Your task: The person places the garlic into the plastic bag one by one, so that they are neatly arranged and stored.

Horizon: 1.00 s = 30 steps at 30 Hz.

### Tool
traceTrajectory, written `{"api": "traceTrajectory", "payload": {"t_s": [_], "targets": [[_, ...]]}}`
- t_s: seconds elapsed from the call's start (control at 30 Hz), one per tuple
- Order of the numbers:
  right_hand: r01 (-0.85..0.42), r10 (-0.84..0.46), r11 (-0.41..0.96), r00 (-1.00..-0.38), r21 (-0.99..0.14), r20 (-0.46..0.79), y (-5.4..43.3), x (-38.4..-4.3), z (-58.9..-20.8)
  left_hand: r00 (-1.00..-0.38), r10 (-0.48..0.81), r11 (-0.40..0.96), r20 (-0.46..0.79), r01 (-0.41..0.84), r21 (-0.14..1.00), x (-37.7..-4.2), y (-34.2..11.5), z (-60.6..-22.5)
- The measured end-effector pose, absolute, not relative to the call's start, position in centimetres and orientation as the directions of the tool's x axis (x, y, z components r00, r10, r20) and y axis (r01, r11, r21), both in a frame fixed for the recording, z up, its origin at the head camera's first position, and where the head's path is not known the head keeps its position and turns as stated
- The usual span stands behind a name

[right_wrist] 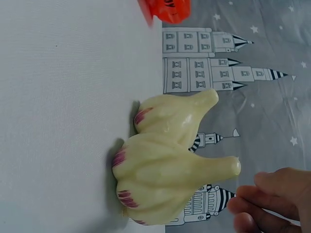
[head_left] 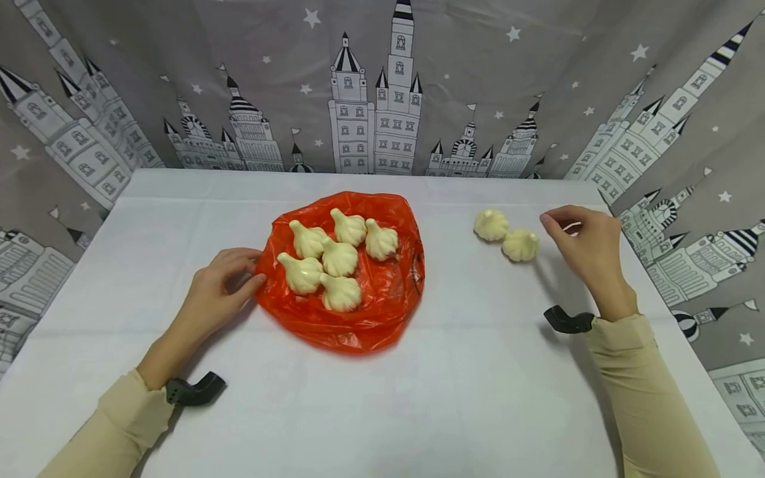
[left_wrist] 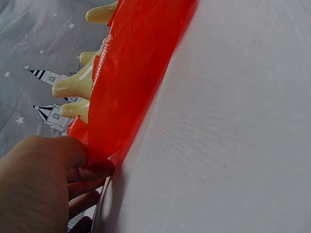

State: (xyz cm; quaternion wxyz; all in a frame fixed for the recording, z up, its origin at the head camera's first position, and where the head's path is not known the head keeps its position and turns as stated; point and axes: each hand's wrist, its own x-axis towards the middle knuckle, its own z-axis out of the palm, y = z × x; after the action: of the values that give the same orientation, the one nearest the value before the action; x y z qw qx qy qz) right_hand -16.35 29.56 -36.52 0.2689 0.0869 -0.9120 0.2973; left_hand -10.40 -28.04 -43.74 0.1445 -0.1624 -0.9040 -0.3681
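Several pale garlic bulbs point(head_left: 340, 258) sit stems up inside a red plastic bag point(head_left: 382, 322), its rim rolled open. My left hand point(head_left: 222, 287) pinches the bag's left edge between thumb and fingers; the left wrist view shows the red film point(left_wrist: 127, 82) running up from the thumb point(left_wrist: 73, 151). Two more garlic bulbs, one nearer point(head_left: 520, 245) and one farther point(head_left: 491, 225), stand together on the table to the right. Just right of them hovers my right hand point(head_left: 588, 242), fingers loosely bent and holding nothing. In the right wrist view its fingertips are close to a garlic stem point(right_wrist: 226, 166).
A white cloth point(head_left: 454, 385) covers the table. Behind and beside it hangs a grey curtain point(head_left: 478, 79) printed with castles and stars. Each wrist carries a black camera mount, one left point(head_left: 194, 390) and one right point(head_left: 566, 320).
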Motion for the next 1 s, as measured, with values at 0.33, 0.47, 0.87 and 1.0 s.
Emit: {"api": "traceTrajectory", "payload": {"t_s": [0.33, 0.47, 0.87, 1.0], "targets": [[-0.362, -0.096, 0.808, -0.859, -0.464, 0.503, 29.8, -16.3, -35.8, -0.91, 0.179, 0.672, 0.374, 0.391, 0.63, -10.3, -28.2, -43.9], [-0.389, -0.17, 0.8, -0.878, -0.457, 0.448, 30.2, -16.2, -35.6, -0.91, 0.18, 0.675, 0.372, 0.39, 0.626, -10.2, -28.2, -43.9], [-0.446, -0.356, 0.759, -0.895, -0.474, 0.27, 31.0, -16.3, -35.7, -0.906, 0.187, 0.672, 0.38, 0.4, 0.623, -10.4, -28.1, -43.7], [-0.458, -0.349, 0.762, -0.886, -0.457, 0.305, 30.6, -16.4, -35.8, -0.905, 0.188, 0.673, 0.381, 0.402, 0.622, -10.4, -28.2, -43.7]]}}
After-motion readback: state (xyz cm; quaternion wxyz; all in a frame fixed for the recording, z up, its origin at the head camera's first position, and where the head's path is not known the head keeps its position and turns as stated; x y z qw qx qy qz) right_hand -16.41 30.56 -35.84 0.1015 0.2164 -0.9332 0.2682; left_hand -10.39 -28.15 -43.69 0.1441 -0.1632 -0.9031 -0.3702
